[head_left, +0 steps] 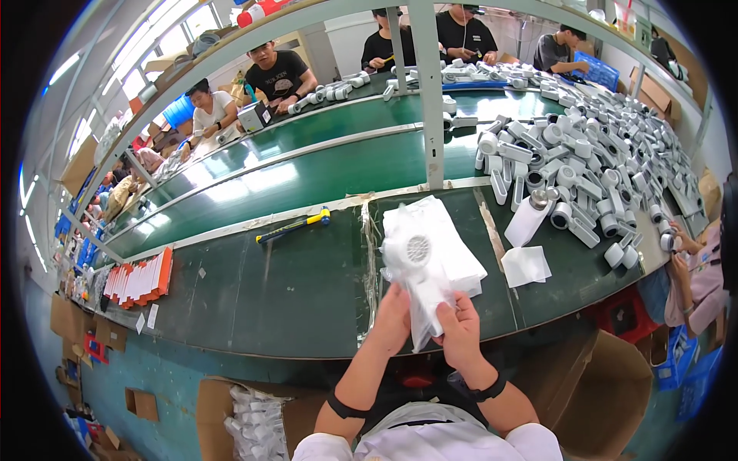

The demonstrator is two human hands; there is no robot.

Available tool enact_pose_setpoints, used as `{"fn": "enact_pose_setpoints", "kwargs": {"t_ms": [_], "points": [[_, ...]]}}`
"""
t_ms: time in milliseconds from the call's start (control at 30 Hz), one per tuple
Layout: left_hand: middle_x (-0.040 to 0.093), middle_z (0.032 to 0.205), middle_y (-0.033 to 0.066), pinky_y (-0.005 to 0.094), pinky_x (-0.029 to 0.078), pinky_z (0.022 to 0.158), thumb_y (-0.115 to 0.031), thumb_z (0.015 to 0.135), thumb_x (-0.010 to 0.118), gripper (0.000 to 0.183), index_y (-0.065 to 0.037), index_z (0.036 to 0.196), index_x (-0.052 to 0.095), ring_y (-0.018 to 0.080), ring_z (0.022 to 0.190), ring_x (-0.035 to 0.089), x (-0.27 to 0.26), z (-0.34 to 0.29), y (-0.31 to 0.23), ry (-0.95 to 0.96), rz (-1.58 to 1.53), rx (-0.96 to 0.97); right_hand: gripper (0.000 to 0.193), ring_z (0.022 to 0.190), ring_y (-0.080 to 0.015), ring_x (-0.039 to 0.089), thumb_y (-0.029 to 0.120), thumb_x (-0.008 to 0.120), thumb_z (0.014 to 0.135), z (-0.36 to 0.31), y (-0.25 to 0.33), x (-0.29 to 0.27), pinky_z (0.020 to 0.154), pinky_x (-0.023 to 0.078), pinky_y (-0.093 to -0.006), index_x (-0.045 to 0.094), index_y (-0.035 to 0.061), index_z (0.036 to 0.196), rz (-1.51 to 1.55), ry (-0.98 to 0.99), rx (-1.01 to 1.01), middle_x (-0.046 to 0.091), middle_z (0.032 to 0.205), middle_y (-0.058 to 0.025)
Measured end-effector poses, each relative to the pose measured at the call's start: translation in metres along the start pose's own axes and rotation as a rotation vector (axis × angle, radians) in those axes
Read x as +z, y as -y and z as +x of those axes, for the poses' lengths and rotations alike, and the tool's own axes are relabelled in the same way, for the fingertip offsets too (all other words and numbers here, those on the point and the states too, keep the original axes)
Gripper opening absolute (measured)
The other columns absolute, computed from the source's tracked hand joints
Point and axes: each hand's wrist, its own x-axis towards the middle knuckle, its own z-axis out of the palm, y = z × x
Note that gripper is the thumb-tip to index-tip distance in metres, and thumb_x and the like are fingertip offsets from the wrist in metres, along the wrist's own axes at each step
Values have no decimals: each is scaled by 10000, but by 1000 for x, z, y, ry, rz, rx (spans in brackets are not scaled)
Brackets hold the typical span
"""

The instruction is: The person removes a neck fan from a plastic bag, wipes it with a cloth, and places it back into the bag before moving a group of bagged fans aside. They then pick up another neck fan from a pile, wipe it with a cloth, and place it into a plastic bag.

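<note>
Left hand and right hand clasp a white device, handle blurred by film; a hammer lies left of it.

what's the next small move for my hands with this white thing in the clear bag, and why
Probably fold in the slack lower end of the clear bag: the white grilled device appears to sit inside it, loose film hangs past the device's lower end, and both the left hand and right hand are near that end.
</note>
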Motion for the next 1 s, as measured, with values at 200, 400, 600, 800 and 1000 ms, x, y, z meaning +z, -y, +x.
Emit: {"fn": "enact_pose_setpoints", "kwargs": {"t_ms": [200,400,600,800,1000], "points": [[506,1332,110,378,482,962,-184,1020,445,412,-48,1395,342,230,1194,545,0,-6,-3,4,-37,-18,192,599,-52,537,196,531,1001,2,-11,-1,499,418,-202,566,9,1029,-280,-69,-166,601,744,-6],[515,1296,96,379,481,959,-125,1004,483,426,-72,1401,338,206,1141,555,5,-8,-19,-198,-10,97,227,594,-57,527,170,519,1006,6,-18,-25,523,397,-210,615,-16,916,-332,-212,-317,595,746,-4],[489,1304,107,328,458,932,-86,925,615,600,-34,1433,299,183,1136,521,-7,-12,-10,-162,348,202,251,902,-133,575,200,537,989,7,3,-27,706,462,-241,520,25,1167,-453,-74,-462,604,1091,-94],[515,1295,128,335,422,973,-78,886,629,658,-14,1450,297,213,1155,520,4,-26,-2,84,652,508,706,1218,-209,438,178,571,957,25,24,-6,958,427,-353,139,42,1499,-331,289,-311,376,1391,-155],[400,1436,133,337,319,1080,-43,880,614,739,10,1488,198,208,1305,402,-1,-34,-6,243,819,197,599,1082,-190,518,260,495,1009,26,24,-9,921,436,-323,175,13,1451,-526,337,-282,518,1218,-166]]}}
